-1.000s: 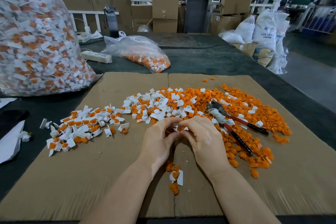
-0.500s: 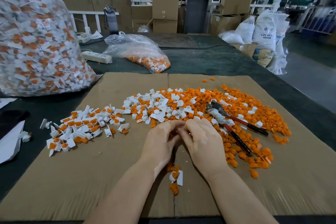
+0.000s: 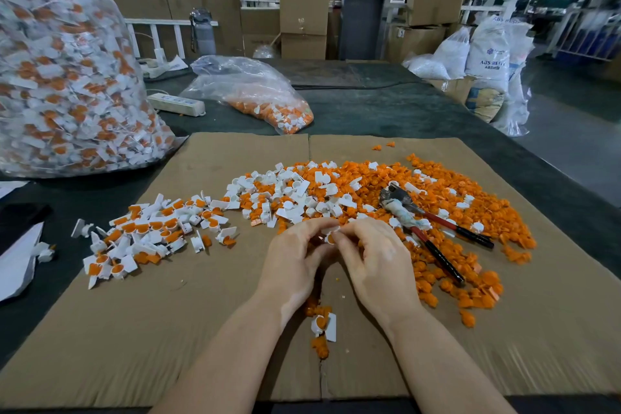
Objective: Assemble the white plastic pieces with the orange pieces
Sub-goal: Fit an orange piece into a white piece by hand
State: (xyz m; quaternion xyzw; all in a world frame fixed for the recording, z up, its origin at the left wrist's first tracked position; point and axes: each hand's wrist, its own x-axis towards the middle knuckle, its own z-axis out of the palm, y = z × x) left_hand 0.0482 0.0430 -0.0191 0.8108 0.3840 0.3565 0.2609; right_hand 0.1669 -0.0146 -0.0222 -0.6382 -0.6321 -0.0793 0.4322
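Note:
My left hand point(image 3: 292, 262) and my right hand point(image 3: 373, 255) meet over the cardboard sheet point(image 3: 201, 329), fingertips together around one small white piece with an orange insert point(image 3: 330, 236). Both pinch it. Behind them lies a heap of loose white pieces point(image 3: 292, 193) mixed into a broad heap of orange pieces point(image 3: 447, 212). To the left sits a pile of joined white-and-orange pieces point(image 3: 148, 235). One joined piece point(image 3: 324, 326) and a few orange bits lie between my wrists.
Red-handled pliers point(image 3: 433, 228) lie on the orange heap at the right. A big clear bag of joined pieces point(image 3: 64, 70) stands at far left, a smaller bag point(image 3: 255, 94) and a power strip point(image 3: 176, 104) behind the cardboard. White paper point(image 3: 16, 262) lies at the left edge.
My hands stayed close together and rose slightly toward the heap. The small piece between the fingertips now shows its orange insert.

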